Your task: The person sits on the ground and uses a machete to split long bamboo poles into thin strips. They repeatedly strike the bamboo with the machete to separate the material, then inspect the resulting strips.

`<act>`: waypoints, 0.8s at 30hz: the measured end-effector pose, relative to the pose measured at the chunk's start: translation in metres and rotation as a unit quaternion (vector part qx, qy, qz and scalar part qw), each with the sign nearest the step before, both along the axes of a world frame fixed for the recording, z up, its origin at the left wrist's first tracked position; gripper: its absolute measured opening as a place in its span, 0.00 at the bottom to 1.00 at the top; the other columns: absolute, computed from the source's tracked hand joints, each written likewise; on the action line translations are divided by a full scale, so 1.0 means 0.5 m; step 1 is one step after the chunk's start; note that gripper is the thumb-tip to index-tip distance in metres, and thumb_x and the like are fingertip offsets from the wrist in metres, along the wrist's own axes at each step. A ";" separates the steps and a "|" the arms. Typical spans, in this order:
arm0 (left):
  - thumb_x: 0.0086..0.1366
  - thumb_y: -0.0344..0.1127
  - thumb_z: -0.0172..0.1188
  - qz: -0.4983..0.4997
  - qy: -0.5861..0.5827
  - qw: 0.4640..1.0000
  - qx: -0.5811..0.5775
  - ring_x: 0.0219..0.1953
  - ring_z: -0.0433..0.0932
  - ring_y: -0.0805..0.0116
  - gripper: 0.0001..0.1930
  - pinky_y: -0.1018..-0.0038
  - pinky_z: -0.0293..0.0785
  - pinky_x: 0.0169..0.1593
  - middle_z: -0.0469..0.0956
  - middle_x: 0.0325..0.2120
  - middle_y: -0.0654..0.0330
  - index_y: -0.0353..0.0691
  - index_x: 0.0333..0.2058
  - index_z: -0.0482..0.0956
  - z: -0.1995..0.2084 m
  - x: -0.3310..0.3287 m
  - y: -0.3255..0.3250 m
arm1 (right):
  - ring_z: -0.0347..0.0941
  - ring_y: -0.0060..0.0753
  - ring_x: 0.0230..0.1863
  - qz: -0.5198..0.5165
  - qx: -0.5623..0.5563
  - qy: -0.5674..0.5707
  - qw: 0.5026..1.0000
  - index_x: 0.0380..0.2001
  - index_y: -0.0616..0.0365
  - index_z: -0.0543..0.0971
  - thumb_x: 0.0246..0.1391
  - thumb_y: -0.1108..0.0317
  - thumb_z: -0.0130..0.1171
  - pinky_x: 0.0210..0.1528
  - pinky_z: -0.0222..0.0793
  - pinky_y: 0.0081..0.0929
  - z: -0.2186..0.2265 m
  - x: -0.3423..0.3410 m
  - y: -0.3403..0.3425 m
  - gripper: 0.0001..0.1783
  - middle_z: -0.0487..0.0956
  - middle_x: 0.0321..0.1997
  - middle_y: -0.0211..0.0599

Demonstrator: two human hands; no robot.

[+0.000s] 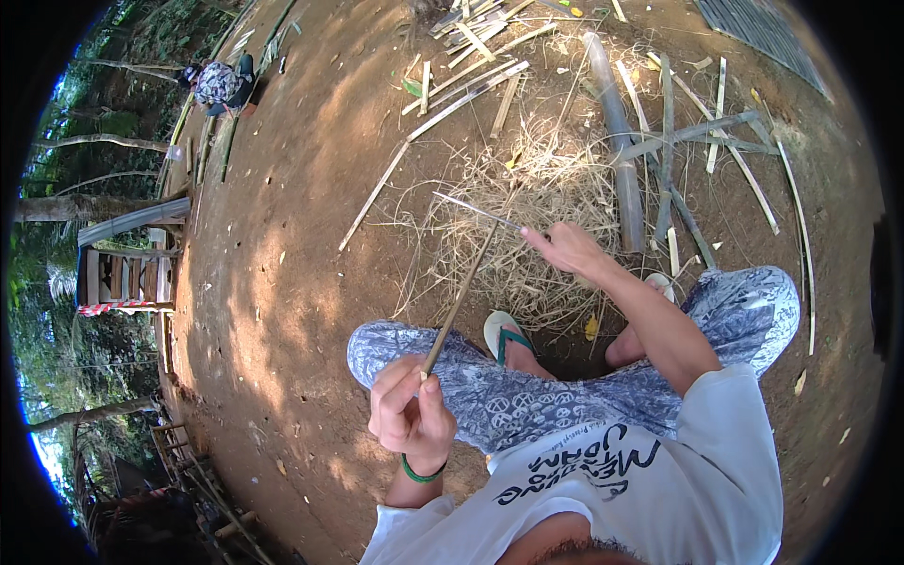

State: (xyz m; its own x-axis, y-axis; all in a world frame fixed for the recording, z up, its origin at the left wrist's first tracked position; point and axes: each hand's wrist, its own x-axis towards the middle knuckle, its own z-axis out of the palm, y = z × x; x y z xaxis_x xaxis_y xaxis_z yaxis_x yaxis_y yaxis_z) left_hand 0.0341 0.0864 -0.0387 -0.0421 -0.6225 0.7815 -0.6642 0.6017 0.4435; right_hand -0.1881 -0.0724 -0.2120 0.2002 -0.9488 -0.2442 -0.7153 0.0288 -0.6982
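My left hand (410, 412) pinches the near end of a thin bamboo strip (461, 297) that slants up and away over my left knee. Out over the shavings, my right hand (568, 247) grips a long knife (476, 209) whose blade points left and meets the far tip of the strip. A green band circles my left wrist. I sit low with both knees bent, in patterned blue trousers and white sandals.
A heap of pale bamboo shavings (527, 202) lies in front of my feet. Split bamboo slats (471, 80) and poles (617, 141) are scattered on the bare brown earth beyond. Another person (221, 87) crouches at the far left. A wooden structure (122, 273) stands left.
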 end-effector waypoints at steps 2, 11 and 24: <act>0.69 0.30 0.60 0.038 0.025 0.999 0.000 0.32 0.77 0.71 0.07 0.77 0.73 0.35 0.80 0.35 0.52 0.30 0.40 0.77 0.000 -0.006 -0.010 | 0.70 0.39 0.14 0.031 -0.018 -0.005 0.999 0.15 0.65 0.80 0.63 0.32 0.46 0.21 0.69 0.44 0.011 0.010 -0.009 0.44 0.71 0.09 0.39; 0.69 0.31 0.60 0.089 0.068 0.994 -0.007 0.34 0.80 0.64 0.08 0.71 0.77 0.36 0.79 0.34 0.51 0.32 0.41 0.75 -0.013 0.045 -0.021 | 0.73 0.41 0.18 0.019 0.010 -0.106 0.994 0.18 0.66 0.81 0.63 0.32 0.46 0.25 0.71 0.44 -0.059 0.049 -0.020 0.43 0.74 0.13 0.43; 0.71 0.38 0.59 0.136 0.062 0.988 -0.042 0.33 0.77 0.64 0.12 0.72 0.75 0.36 0.76 0.33 0.53 0.35 0.43 0.73 -0.001 0.087 -0.067 | 0.69 0.41 0.14 0.151 -0.148 -0.207 0.955 0.23 0.66 0.84 0.63 0.35 0.48 0.22 0.69 0.44 -0.073 0.063 -0.044 0.40 0.73 0.12 0.43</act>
